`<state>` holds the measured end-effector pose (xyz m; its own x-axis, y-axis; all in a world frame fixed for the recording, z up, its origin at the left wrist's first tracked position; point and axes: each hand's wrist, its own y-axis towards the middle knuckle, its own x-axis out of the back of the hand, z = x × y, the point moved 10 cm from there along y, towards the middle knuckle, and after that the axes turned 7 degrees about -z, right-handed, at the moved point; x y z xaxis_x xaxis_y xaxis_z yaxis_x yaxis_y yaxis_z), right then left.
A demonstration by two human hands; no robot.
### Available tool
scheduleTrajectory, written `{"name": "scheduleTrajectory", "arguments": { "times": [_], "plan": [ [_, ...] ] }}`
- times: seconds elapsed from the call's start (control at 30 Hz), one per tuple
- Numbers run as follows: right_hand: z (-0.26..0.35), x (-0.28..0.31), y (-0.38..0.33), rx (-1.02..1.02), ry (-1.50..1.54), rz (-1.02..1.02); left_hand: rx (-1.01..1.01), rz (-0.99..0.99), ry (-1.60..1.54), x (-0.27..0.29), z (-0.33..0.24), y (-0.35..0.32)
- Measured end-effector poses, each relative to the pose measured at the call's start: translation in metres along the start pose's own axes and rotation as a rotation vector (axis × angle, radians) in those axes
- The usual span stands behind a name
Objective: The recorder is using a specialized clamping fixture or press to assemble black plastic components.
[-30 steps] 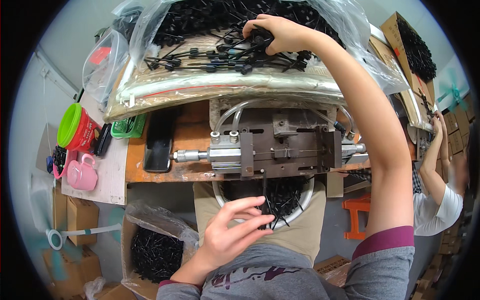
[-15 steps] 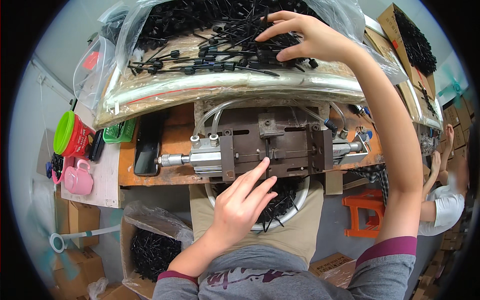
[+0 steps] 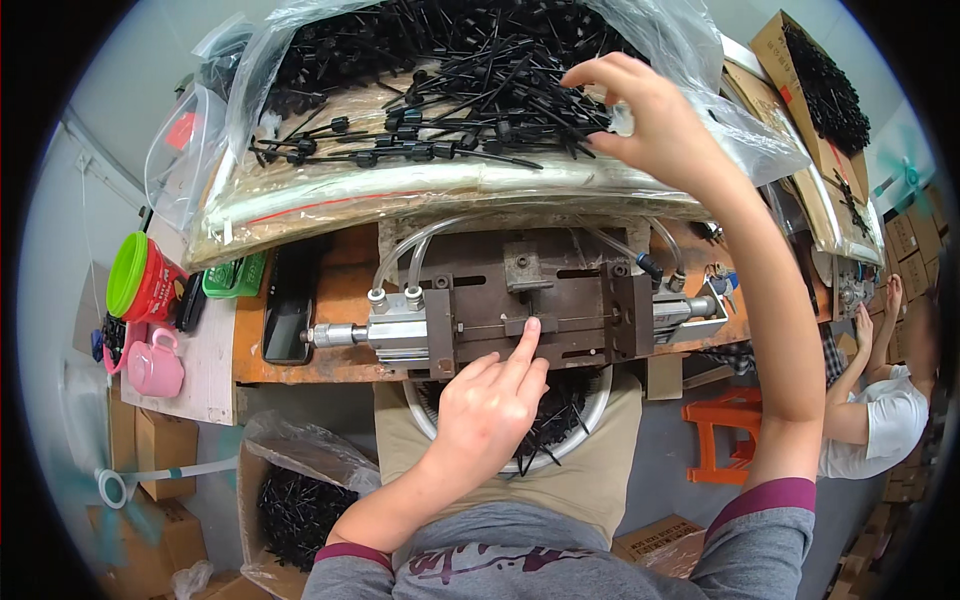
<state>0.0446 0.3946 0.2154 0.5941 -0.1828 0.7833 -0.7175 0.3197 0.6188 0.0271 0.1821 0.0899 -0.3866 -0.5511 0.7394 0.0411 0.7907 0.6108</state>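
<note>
My left hand is over the front of a dark metal clamping fixture. Its index finger is stretched out, the tip at a small block in the fixture's middle; the other fingers are partly bent. My right hand is raised at the right side of a heap of black parts, thumb and index finger spread, with nothing visible between them. These parts have thin stems and thick heads, and lie in a plastic-lined tray. On my lap, partly behind the left hand, a white-rimmed round container holds more of them.
Silver air cylinders with clear hoses flank the fixture. A phone, a pink cup and a red-green bucket are at left. A box of parts stands on the floor, an orange stool at right. Another person sits farther right.
My right hand has shifted right, off the middle of the heap, fingers still apart. The left index fingertip remains at the fixture's middle block. A thin black stem seen upright there before no longer shows clearly.
</note>
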Motion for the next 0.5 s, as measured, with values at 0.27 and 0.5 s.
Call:
{"name": "scheduleTrajectory", "arguments": {
  "times": [0.27, 0.5],
  "plan": [
    [-0.009, -0.012, -0.005, -0.003, 0.013, -0.044, 0.000, 0.028, -0.006, -0.003, 0.002, -0.001],
    [-0.026, 0.009, -0.016, -0.173, 0.139, -0.060, 0.002, 0.037, 0.002, -0.004, 0.004, -0.002]
  ]
}}
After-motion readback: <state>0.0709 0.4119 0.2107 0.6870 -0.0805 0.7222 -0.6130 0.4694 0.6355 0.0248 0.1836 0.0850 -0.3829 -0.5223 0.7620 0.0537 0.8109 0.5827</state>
